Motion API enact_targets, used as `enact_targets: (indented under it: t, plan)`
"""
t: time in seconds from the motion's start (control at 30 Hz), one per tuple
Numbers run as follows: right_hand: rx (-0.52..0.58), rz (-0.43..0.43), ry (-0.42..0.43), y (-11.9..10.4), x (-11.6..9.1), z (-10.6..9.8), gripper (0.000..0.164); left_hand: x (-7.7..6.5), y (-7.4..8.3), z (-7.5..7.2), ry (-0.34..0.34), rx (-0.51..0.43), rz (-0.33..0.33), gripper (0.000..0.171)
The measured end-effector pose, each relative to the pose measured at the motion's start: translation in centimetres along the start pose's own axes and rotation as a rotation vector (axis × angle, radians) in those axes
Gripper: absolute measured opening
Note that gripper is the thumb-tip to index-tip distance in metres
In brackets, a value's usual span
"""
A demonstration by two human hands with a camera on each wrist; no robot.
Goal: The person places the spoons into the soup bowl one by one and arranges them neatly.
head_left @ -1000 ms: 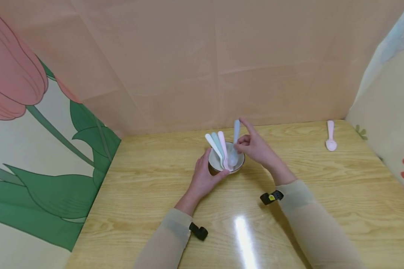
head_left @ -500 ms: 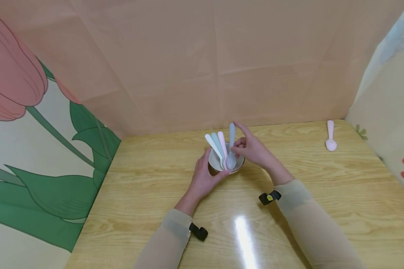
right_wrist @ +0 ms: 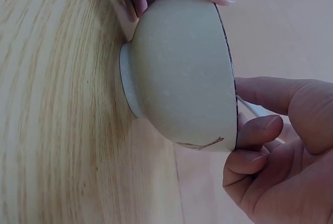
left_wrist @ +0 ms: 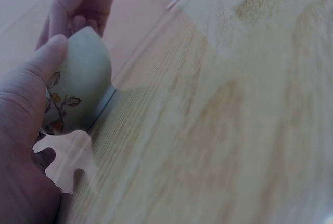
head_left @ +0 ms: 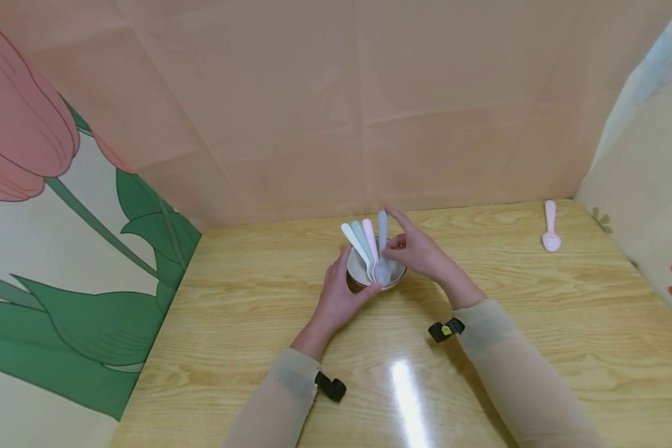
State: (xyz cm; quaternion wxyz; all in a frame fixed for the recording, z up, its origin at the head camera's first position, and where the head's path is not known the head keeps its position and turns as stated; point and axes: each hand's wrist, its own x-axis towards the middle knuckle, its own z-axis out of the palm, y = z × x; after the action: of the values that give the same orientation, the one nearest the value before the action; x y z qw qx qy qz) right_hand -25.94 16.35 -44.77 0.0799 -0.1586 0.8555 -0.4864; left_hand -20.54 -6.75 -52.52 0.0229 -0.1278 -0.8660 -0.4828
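Note:
A small bowl with a dark rim [right_wrist: 182,68] stands on the table, with a painted sprig on its outside in the left wrist view. Around its left side my left hand [head_left: 338,298] holds it, thumb at the near rim. A white spoon [head_left: 354,239], a teal spoon [head_left: 361,234] and a pink spoon [head_left: 370,241] lean in it, handles pointing up and away. With thumb and fingers my right hand [head_left: 420,252] pinches a pale blue spoon [head_left: 382,227], its index finger extended to the handle's end. That spoon's head is down inside the bowl, beside the pink one.
Another pink spoon [head_left: 550,227] lies on the wooden table [head_left: 246,292] at the far right, close to the back edge. Behind the table hangs a plain pinkish sheet [head_left: 280,112]. Panels printed with flowers stand at both sides.
My right hand has moved left and slightly down with the pale blue spoon, bringing its head against the other spoons. The left hand and the bowl have stayed put.

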Motion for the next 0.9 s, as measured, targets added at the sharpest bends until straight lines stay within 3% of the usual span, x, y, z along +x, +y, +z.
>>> enact_targets:
  t: [0.7, 0.9]
  plan:
    - [-0.101, 0.055, 0.028, -0.18, 0.23, 0.56, 0.097, -0.12, -0.34, 0.20, 0.001, 0.021, -0.007, 0.109]
    - [-0.186, 0.056, 0.042, -0.47, 0.44, 0.69, 0.085, -0.05, -0.32, 0.26, 0.003, 0.019, -0.014, 0.109]
